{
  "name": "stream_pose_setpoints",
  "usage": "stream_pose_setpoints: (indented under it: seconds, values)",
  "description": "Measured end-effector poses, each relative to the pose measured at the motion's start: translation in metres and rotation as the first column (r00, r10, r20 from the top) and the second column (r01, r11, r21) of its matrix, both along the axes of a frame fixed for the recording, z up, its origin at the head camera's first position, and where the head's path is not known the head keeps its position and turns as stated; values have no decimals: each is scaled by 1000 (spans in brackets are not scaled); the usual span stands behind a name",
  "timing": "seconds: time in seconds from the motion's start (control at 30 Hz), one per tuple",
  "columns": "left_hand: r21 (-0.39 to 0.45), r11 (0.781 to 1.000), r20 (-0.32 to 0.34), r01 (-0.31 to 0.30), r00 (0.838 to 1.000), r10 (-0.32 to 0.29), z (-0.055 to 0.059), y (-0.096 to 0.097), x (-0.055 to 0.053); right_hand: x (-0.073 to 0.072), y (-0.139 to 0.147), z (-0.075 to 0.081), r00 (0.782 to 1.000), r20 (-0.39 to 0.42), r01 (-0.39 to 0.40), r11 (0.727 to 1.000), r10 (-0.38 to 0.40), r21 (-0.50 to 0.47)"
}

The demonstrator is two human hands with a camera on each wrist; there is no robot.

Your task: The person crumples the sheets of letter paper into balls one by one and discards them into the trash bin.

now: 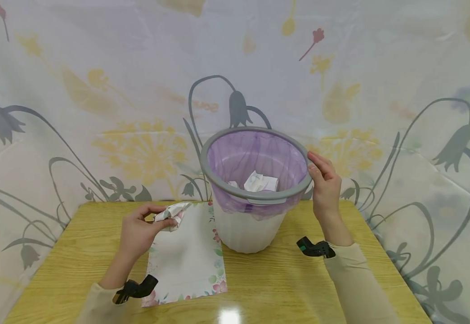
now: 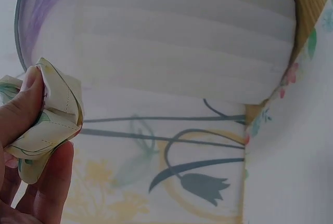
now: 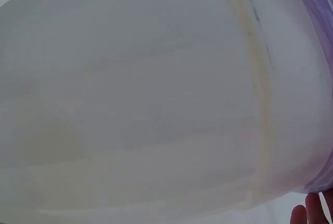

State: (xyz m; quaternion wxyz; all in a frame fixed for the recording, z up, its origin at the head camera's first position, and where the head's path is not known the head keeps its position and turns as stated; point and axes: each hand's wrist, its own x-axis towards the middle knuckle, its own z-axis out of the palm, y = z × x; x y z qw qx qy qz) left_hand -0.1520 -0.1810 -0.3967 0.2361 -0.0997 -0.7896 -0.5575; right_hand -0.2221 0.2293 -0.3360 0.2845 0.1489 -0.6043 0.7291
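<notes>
Crumpled paper (image 1: 175, 210) in left grip (image 1: 141, 228), fluted bin (image 1: 251, 231)

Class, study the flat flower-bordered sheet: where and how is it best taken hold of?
Probably by the middle of the near edge of the sheet, pinched from the front, coming in low. It lies flat, so only its thin edges offer a grip; the near edge is uncovered, whereas the bin stands close by the right edge.

Bin (image 1: 247, 231) common to all views
</notes>
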Motion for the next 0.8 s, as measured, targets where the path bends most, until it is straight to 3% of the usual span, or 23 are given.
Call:
stream_pose_setpoints:
  seconds: [0.13,0.37,0.8]
  values:
    - [15,999,-63,47,997,-46,17,-2,-6,0,0,-2,1000,-1,-1,1000,1,1]
    - [76,988,-179,138,976,-123,47,-2,-19,-1,0,-3,1000,-4,-8,1000,8,-7]
    - [4,990,-184,143,973,-140,93,-3,-42,1,1,-2,1000,12,-5,1000,5,0]
